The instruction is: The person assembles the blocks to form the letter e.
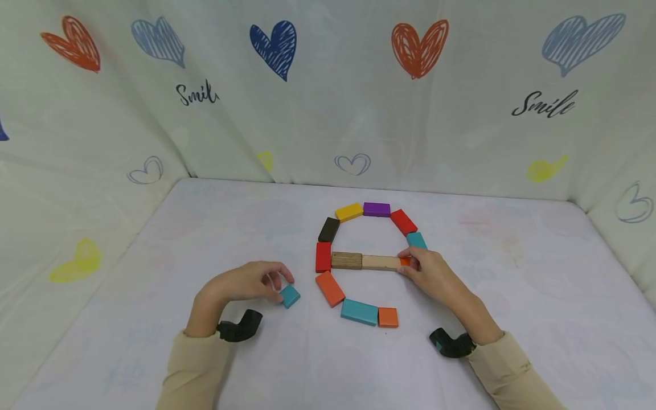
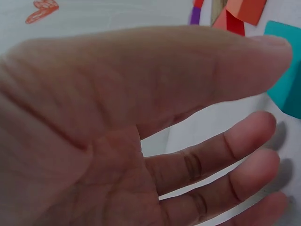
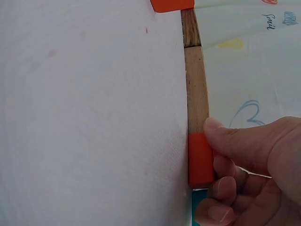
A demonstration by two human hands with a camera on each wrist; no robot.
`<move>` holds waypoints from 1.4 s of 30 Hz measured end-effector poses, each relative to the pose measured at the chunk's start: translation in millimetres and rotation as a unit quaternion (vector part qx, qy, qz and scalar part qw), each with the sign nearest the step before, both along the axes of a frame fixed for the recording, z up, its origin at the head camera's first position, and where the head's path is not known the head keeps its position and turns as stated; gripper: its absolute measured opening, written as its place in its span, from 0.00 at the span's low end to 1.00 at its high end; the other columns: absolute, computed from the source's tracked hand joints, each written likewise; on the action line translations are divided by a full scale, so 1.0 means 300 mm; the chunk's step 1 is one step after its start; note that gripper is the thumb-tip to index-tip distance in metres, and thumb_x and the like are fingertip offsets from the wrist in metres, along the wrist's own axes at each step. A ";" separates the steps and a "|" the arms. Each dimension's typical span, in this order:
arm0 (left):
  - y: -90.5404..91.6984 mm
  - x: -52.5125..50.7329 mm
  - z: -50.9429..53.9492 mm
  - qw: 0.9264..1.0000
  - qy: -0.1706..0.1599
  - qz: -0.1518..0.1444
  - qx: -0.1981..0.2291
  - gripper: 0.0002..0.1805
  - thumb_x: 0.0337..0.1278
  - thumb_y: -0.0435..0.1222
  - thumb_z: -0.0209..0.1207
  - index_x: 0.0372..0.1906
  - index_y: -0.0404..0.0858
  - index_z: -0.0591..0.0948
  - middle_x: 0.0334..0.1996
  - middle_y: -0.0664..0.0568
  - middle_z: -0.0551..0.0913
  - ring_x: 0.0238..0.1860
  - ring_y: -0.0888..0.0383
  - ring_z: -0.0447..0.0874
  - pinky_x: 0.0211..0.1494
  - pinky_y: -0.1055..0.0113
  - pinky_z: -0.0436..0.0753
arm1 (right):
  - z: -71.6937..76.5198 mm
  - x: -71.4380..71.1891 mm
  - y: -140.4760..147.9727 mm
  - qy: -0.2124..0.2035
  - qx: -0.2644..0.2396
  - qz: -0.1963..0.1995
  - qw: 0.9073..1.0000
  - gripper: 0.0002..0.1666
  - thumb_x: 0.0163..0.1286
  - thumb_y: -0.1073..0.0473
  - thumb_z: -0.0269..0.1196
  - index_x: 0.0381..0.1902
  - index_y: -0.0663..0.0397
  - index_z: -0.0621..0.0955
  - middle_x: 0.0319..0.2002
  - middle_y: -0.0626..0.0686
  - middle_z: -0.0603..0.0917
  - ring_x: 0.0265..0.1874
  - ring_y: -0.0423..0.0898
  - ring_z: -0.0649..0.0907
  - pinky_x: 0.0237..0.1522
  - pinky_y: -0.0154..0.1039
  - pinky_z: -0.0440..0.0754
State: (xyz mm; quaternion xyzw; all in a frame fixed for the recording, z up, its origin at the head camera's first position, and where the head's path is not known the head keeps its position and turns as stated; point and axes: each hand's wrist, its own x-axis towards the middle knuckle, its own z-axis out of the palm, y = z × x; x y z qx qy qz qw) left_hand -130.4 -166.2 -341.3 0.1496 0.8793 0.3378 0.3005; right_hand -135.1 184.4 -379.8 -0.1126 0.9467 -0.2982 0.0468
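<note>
My left hand (image 1: 251, 282) holds a small teal block (image 1: 290, 296) at its thumb and fingertips, left of the other blocks. In the left wrist view the thumb (image 2: 254, 66) overlaps that block's edge; the index finger is mostly hidden. My right hand (image 1: 433, 273) pinches an orange block (image 3: 201, 160) at the right end of a straight row. This row continues leftward with a pale wooden block (image 1: 379, 262) and a darker wooden block (image 1: 346, 261), which meets an upright red block (image 1: 323, 257). Just above the right fingers lies another teal block (image 1: 417, 240), partly covered.
Around the row curves a line of blocks: black (image 1: 329, 229), yellow (image 1: 349, 212), purple (image 1: 376, 209) and red (image 1: 404, 222) above. Below lie a slanted orange block (image 1: 330, 288), a long teal block (image 1: 359, 312) and an orange block (image 1: 388, 317). A white cloth (image 1: 154, 239) covers the table.
</note>
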 end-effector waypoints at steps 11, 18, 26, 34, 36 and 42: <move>-0.015 -0.018 -0.026 1.000 -0.007 -0.017 0.020 0.16 0.48 0.30 0.64 0.46 0.40 0.78 0.31 0.51 0.76 0.32 0.57 0.72 0.36 0.66 0.74 | 0.007 0.004 0.002 0.000 0.004 -0.002 1.000 0.19 0.60 0.62 0.64 0.49 0.61 0.77 0.23 0.51 0.69 0.26 0.43 0.69 0.23 0.29 0.67; -0.010 -0.017 -0.038 1.000 0.001 -0.017 0.002 0.18 0.47 0.35 0.67 0.45 0.38 0.76 0.28 0.52 0.74 0.32 0.57 0.70 0.35 0.66 0.71 | 0.008 0.002 0.001 0.007 -0.002 0.005 1.000 0.19 0.60 0.62 0.64 0.49 0.62 0.77 0.23 0.51 0.69 0.26 0.43 0.69 0.23 0.29 0.67; 0.032 0.000 -0.032 0.999 0.009 0.007 -0.034 0.21 0.42 0.38 0.70 0.40 0.38 0.72 0.25 0.52 0.70 0.29 0.58 0.68 0.31 0.67 0.67 | 0.008 0.003 -0.001 0.003 -0.001 0.001 1.000 0.19 0.61 0.62 0.64 0.49 0.62 0.77 0.23 0.51 0.69 0.25 0.43 0.69 0.23 0.29 0.67; 0.028 0.004 -0.023 0.999 0.023 -0.005 -0.035 0.18 0.42 0.39 0.69 0.32 0.38 0.71 0.23 0.53 0.69 0.27 0.59 0.68 0.31 0.69 0.67 | 0.007 0.002 0.000 0.000 -0.002 0.000 1.000 0.18 0.61 0.63 0.64 0.49 0.62 0.77 0.23 0.51 0.69 0.26 0.43 0.69 0.23 0.29 0.67; 0.027 0.007 -0.019 0.999 0.024 -0.006 -0.038 0.18 0.42 0.40 0.69 0.32 0.38 0.72 0.23 0.54 0.69 0.27 0.60 0.68 0.31 0.69 0.68 | 0.006 0.002 0.000 0.000 -0.002 0.000 1.000 0.18 0.61 0.63 0.64 0.49 0.62 0.77 0.23 0.51 0.69 0.26 0.43 0.69 0.23 0.29 0.67; 0.029 0.011 -0.016 0.999 0.026 0.012 -0.046 0.16 0.40 0.37 0.69 0.32 0.37 0.73 0.23 0.53 0.71 0.28 0.60 0.68 0.32 0.68 0.68 | 0.002 0.002 0.001 0.003 -0.001 0.000 1.000 0.18 0.61 0.63 0.64 0.49 0.62 0.77 0.23 0.51 0.69 0.26 0.43 0.69 0.23 0.29 0.67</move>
